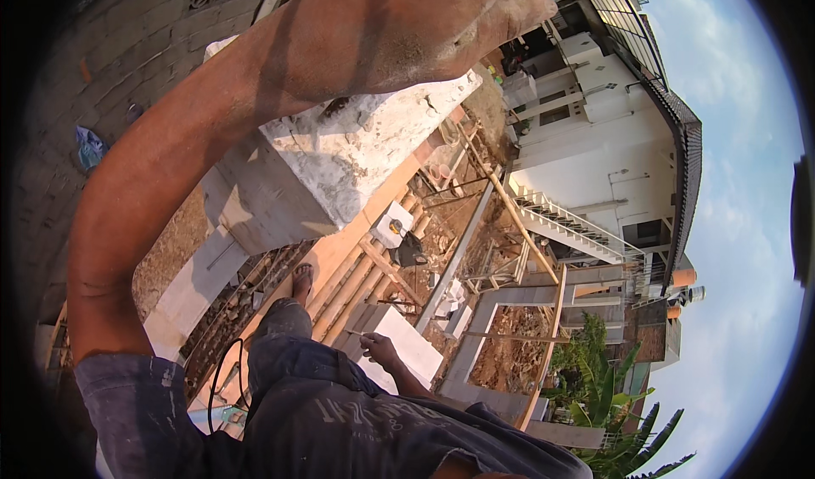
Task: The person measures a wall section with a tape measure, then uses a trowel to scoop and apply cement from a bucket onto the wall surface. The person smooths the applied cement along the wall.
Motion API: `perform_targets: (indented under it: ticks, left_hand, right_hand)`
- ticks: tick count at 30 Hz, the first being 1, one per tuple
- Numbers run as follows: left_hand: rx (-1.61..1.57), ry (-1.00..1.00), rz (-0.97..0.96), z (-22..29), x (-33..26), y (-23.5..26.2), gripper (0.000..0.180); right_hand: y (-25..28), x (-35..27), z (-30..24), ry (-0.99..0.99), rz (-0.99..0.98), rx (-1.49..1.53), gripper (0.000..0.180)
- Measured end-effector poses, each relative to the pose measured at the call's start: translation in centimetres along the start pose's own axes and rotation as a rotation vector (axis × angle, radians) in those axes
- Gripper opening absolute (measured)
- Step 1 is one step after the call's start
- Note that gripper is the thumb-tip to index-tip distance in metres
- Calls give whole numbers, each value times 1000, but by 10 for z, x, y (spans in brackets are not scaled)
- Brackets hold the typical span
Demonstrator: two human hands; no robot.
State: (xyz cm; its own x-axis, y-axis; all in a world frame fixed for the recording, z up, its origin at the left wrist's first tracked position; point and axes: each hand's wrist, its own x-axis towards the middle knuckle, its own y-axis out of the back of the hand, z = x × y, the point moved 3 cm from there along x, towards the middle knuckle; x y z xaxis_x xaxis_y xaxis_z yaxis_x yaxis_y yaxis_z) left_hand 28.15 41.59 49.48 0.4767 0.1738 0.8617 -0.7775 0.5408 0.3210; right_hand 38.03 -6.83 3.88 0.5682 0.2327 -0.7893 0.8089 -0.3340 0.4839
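Observation:
My left hand reaches across the top of the view, its arm bent over a pale block wall with rough mortar on top. The thumb stretches toward a brownish edge at the upper border. The other fingers are cut off or hidden, so I cannot tell whether they grip it. Lower down, my right hand hangs near my hip with its fingers closed on a thin pale stick, too small to name surely. Behind that hand is a large white block.
My bare foot stands on planks beside bamboo poles. A smaller white block carries a yellow-and-black item, with a dark bag beside it. Beyond a slanting pole are dug earth, concrete footings and a white staircase.

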Motion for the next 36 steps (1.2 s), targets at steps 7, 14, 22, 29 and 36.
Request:
perform_targets:
  ticks: [7,14,22,29,36]
  left_hand:
    - [33,-89,85,6,3,0,24]
    - [81,-134,97,19,-5,5,25]
    - [110,-137,124,23,-7,7,28]
    - [-63,113,-68,25,0,15,26]
    - [86,-143,136,21,-6,4,25]
  right_hand:
    - [-1,0,-2,0,-2,3,36]
    - [-1,6,0,-31,-5,66,35]
    - [-4,10,0,-20,-12,84,41]
    - [-5,6,-8,-23,-31,66,39]
    - [-6,5,-8,-32,-9,49,38]
